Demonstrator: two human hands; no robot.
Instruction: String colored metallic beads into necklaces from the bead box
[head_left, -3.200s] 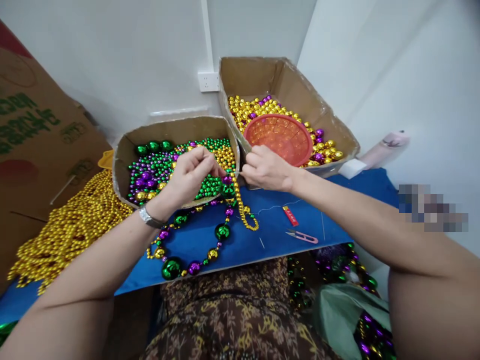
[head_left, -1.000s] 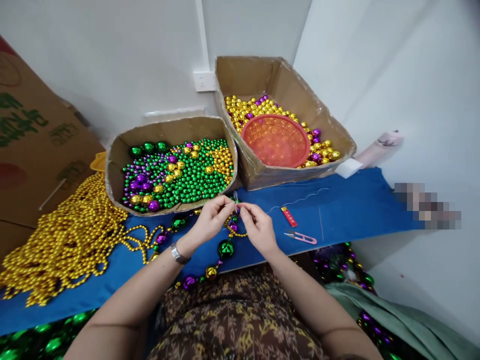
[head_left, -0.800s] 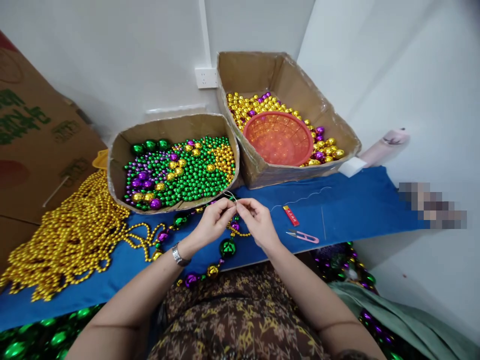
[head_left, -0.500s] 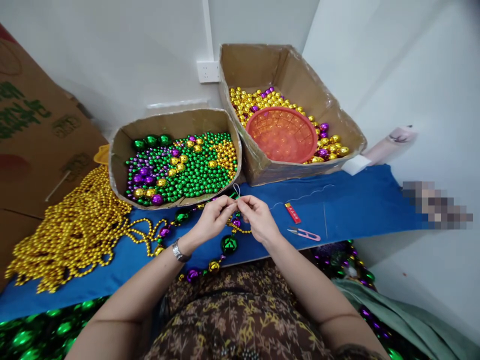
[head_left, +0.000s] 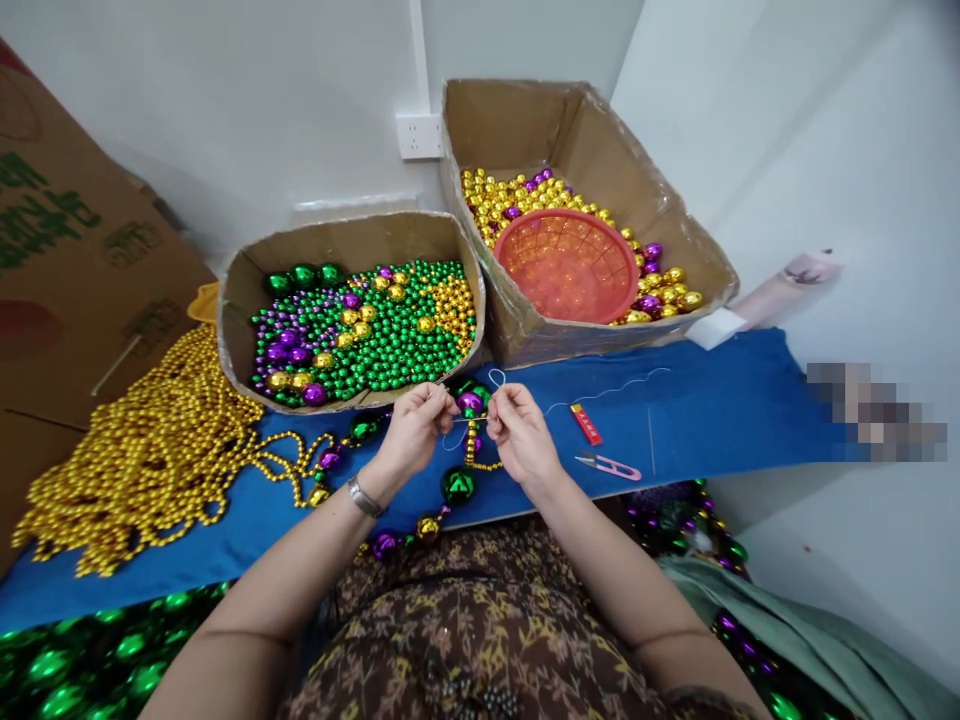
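Between my two hands a thin white string (head_left: 497,377) runs, with a small loop standing up above the right fingertips. My left hand (head_left: 420,425) is closed in a pinch on the string, and a slack curve of it hangs beside those fingers. My right hand (head_left: 517,425) pinches the string near the loop. Just behind and below the hands lies a bead garland (head_left: 459,487) of large green, purple and gold balls. A short run of small gold beads (head_left: 471,443) hangs in the gap between the hands.
A box of green, purple and gold beads (head_left: 352,235) stands ahead left. Right of it, another box (head_left: 517,345) holds gold balls and a red basket (head_left: 637,280). Gold bead strands (head_left: 142,450) pile at left. Pink snips (head_left: 609,466) and a red packet (head_left: 586,424) lie on blue cloth (head_left: 720,420).
My hands have drawn apart, left hand to the left and right hand to the right, stretching string between them. The loop has shifted right with my right hand.
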